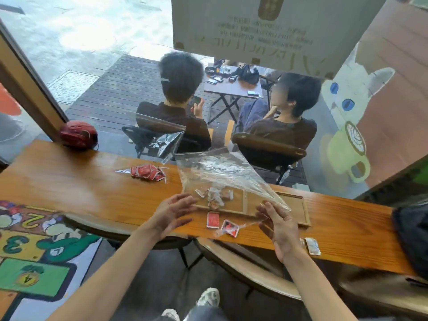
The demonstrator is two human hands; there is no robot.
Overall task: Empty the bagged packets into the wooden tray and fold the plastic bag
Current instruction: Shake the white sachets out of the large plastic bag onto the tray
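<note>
Clear, crinkled plastic bag (pixel 222 172) is spread in the air above the wooden tray (pixel 298 205), its film catching glare. The left hand (pixel 172 213) has straight, relaxed fingers at the bag's lower left edge; whether it touches the film is unclear. The right hand (pixel 279 224) pinches the bag's lower right corner. Pale packets (pixel 214 195) lie heaped in the tray's left compartment. 2 red packets (pixel 213 220) lie on the wooden counter (pixel 69 179) just before the tray; their print is too blurred to read. The painted floor shows the numerals 2, 3 and 4 (pixel 25 278).
</note>
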